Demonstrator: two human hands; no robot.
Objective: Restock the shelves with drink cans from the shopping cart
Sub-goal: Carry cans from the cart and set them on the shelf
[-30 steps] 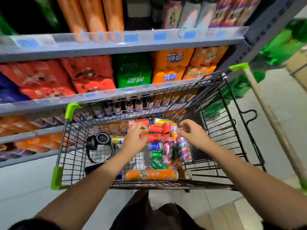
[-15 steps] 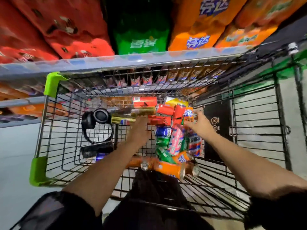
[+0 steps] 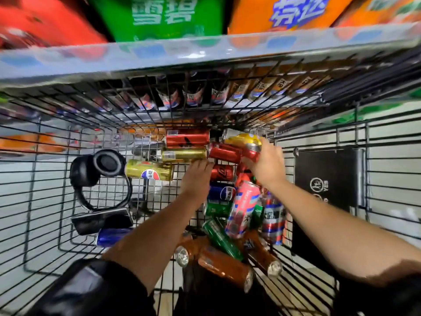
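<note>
Many drink cans lie piled in the wire shopping cart [image 3: 45,201], mostly at its middle and right. My left hand [image 3: 197,179] reaches in with fingers stretched, touching a red cola can [image 3: 224,172] just below a gold can [image 3: 184,155]. My right hand [image 3: 267,165] grips the right end of a red can [image 3: 224,152] lying at the far side of the pile, under a yellow can [image 3: 242,140]. A pink can [image 3: 242,208], a blue can [image 3: 219,192] and green cans [image 3: 221,238] lie nearer me.
Black headphones [image 3: 100,169] and a black flat device [image 3: 102,221] sit in the cart's left half beside a gold can [image 3: 149,171]. The shelf edge [image 3: 205,49] runs above the cart, carrying green and orange drink packs. A black panel [image 3: 325,179] hangs on the cart's right wall.
My view has dropped closer into the cart. Both hands have reached farther toward the far side of the pile, and my right hand has closed round the red can's end.
</note>
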